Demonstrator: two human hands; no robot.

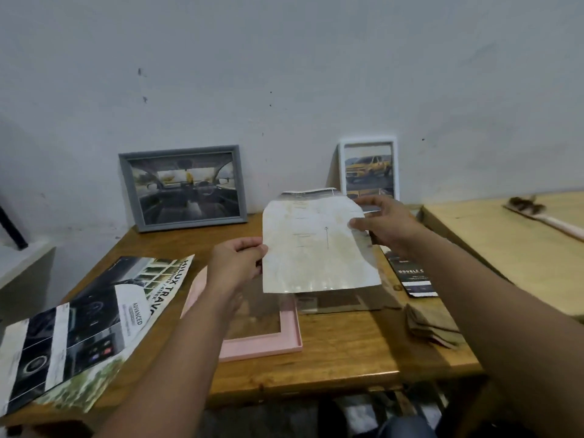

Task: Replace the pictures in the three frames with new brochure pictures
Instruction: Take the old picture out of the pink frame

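- Left hand fingers pinch the pale sheet's left edge; right hand fingers pinch its right edge.
- Pink frame lies on the desk below the left fingers.

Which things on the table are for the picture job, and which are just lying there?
For the job: sheet held by left hand and right hand; pink frame; grey frame; white frame; big brochure; dark leaflet.

Just lying about: folded brown cloth; brush on the next table.
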